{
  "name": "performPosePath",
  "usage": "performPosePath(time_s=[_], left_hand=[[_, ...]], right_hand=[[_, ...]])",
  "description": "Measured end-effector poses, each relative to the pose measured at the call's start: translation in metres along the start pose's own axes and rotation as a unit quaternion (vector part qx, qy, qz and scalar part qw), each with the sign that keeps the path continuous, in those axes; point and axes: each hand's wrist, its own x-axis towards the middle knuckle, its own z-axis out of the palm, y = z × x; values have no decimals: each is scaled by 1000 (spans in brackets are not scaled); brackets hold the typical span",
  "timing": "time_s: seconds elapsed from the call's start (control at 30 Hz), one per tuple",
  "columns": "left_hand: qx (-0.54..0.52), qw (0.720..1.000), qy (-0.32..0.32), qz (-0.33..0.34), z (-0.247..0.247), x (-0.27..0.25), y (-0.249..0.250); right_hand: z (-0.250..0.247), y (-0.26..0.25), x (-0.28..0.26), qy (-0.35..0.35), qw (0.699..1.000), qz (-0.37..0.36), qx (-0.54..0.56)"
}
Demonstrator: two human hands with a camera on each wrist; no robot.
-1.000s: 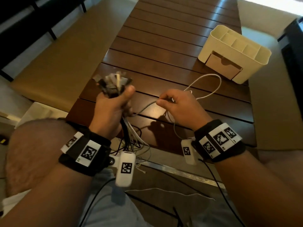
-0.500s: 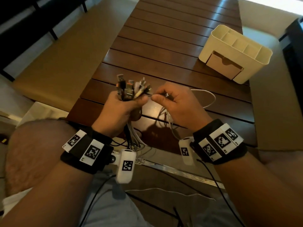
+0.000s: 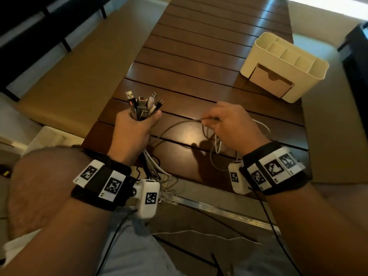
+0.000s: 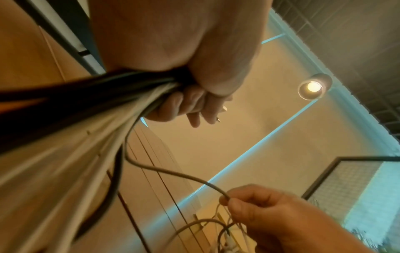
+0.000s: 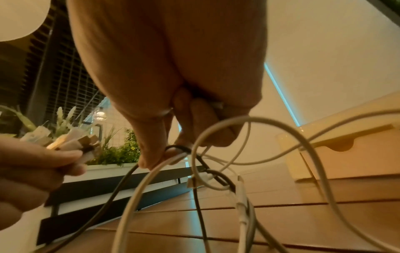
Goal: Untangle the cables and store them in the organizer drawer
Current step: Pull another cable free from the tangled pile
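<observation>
Overhead, the left hand (image 3: pixel 133 132) is fisted round a bundle of cables (image 3: pixel 144 105), plug ends sticking up above the thumb, the cords hanging below the wrist over the near edge of the worktop (image 3: pixel 199 66). One grey cable (image 3: pixel 175 125) arcs from that bundle across to the right hand (image 3: pixel 229 126), which pinches it between thumb and fingertips; white loops (image 3: pixel 217 145) trail under this hand onto the wood. The organizer (image 3: pixel 286 64) sits well apart at the far right of the worktop, its drawer (image 3: pixel 268 81) closed.

From the left wrist, the left hand (image 4: pixel 194 68) clamps dark and white cords (image 4: pixel 108 106) that fan toward the camera. A thin cable (image 4: pixel 164 171) curves down to the right hand (image 4: pixel 270 210), nipped at its fingertips.

From the right wrist, the right hand (image 5: pixel 173 77) pinches a dark cable (image 5: pixel 114 190) and a white one (image 5: pixel 138 186) together. More white loops (image 5: pixel 227 145) tangle just beyond. The left hand (image 5: pixel 32 171) holds the plugs (image 5: pixel 67 142) at the left; the drawer (image 5: pixel 350 152) shows at the right.
</observation>
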Motion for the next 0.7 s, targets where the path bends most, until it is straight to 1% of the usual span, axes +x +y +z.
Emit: performPosePath(time_s=[0.03, 0.1, 0.17, 0.23, 0.33, 0.43, 0.5, 0.57, 0.63, 0.7], left_hand=[[9, 1000, -4, 18, 3, -3, 3], [10, 998, -41, 53, 9, -10, 8], [18, 992, -100, 76, 16, -16, 10], [22, 985, -150, 80, 19, -19, 14], [30, 981, -170, 87, 17, -17, 16], [-12, 983, -152, 98, 9, -14, 16], [-93, 986, -119, 76, 4, -9, 14], [-196, 976, -82, 40, -4, -2, 13], [-272, 960, -63, 13, -15, 3, 17], [-290, 955, -59, 7, -24, 6, 19]], right_hand=[[2, -1, 0, -15, 1000, -9, -14], [9, -7, -1, -31, 999, -34, -21], [15, -17, -2, -22, 997, -77, -8], [17, -25, -2, 4, 993, -114, 13], [15, -29, 0, 41, 988, -143, 36], [15, -22, 1, 37, 988, -152, -11], [15, -12, 2, 30, 989, -120, -78], [8, 3, 4, 39, 990, -47, -125], [-5, 18, 5, 58, 990, 37, -126], [-18, 29, 6, 88, 986, 96, -107]])
